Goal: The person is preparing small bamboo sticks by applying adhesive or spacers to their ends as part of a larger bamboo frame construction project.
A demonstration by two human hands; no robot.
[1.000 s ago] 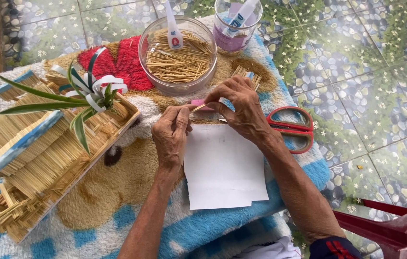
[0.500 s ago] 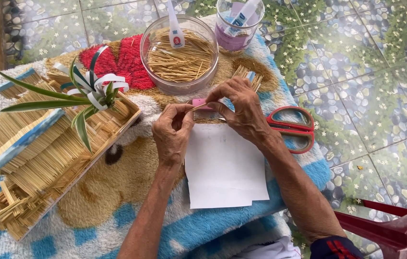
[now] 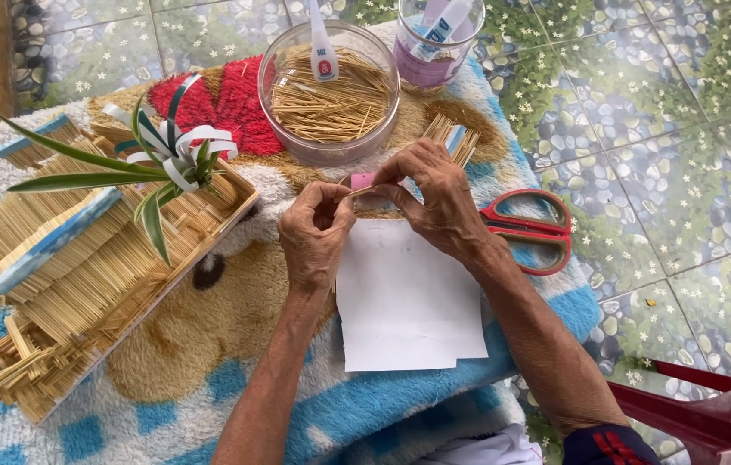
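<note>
Thin stick (image 3: 364, 190), as before, pinched between left hand (image 3: 314, 232) and right hand (image 3: 443, 202) fingers.

- At frame centre, the left hand (image 3: 314, 232) and right hand (image 3: 443, 202) pinch a thin stick (image 3: 364, 191) between their fingertips, just above a white sheet of paper (image 3: 408, 301).
- Red-handled scissors (image 3: 533, 231) lie right of the right hand.
- A clear bowl of sticks (image 3: 331, 99) sits at top centre.
- A stick-built tray (image 3: 81, 267) fills the left side, on a patterned rug (image 3: 210, 319).
</note>
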